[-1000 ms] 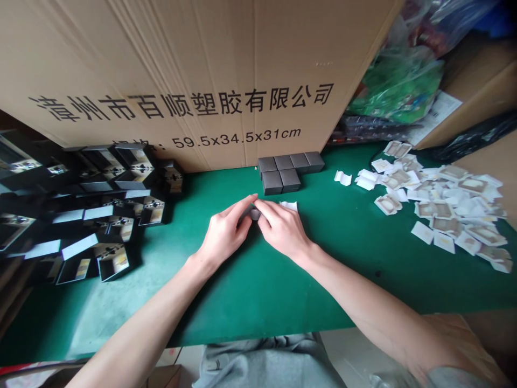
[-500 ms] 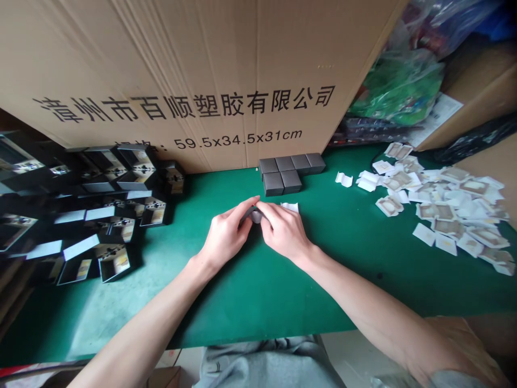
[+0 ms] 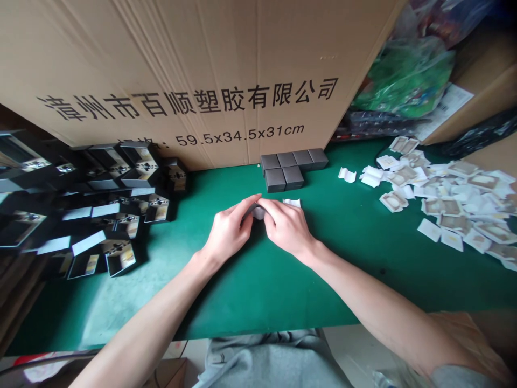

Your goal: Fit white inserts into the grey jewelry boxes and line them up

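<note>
My left hand (image 3: 230, 229) and my right hand (image 3: 286, 226) meet at the middle of the green table (image 3: 258, 285). Both are closed around a small dark box (image 3: 247, 211), mostly hidden by the fingers, with a pale grey part (image 3: 258, 212) showing between the thumbs. The fingertips touch at the top. Just behind my right hand lies a white folded piece (image 3: 292, 202). Beyond it, several closed dark grey boxes (image 3: 275, 180) stand side by side against the carton.
Several open black boxes (image 3: 121, 257) are stacked at the left. White inserts (image 3: 442, 206) lie heaped at the right, with one white piece (image 3: 347, 174) apart. A large carton (image 3: 226, 59) stands behind; plastic bags (image 3: 407, 81) are at the back right.
The view has shifted slightly, so the table items sit a little differently in the picture. Both hands keep nearly the same hold on the small dark box.
</note>
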The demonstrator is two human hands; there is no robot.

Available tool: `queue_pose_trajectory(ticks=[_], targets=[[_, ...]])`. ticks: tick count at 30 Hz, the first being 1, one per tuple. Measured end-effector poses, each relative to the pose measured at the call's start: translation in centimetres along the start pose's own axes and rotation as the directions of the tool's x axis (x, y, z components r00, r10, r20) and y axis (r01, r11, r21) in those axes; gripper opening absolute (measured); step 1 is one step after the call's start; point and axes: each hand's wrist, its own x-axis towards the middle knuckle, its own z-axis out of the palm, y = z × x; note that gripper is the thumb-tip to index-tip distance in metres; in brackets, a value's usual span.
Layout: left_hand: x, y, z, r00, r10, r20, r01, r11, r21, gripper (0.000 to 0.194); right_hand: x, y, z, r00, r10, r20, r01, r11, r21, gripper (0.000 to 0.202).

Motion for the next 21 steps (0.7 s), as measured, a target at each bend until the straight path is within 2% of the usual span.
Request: queue_pose_trajectory(ticks=[6, 13, 21], targets=[[0.14, 0.06, -0.09, 0.999, -0.025, 0.019, 0.025, 1.000, 0.015, 0.048, -0.06, 0.00, 0.08, 1.000, -0.014, -0.005, 0.014, 1.000, -0.003, 0.032], [0.29, 0.01, -0.28, 1.000, -0.013, 0.018, 0.013, 1.000, -0.004, 0.044, -0.12, 0.00, 0.18, 0.999, 0.037, 0.031, -0.038, 0.998, 0.046, 0.035], [0.21, -0.26, -0.19, 0.996, -0.069, 0.056, 0.069, 0.998, -0.002, 0.043, -0.08, 0.00, 0.29, 0.996, 0.061, 0.061, -0.065, 0.996, 0.064, 0.039]])
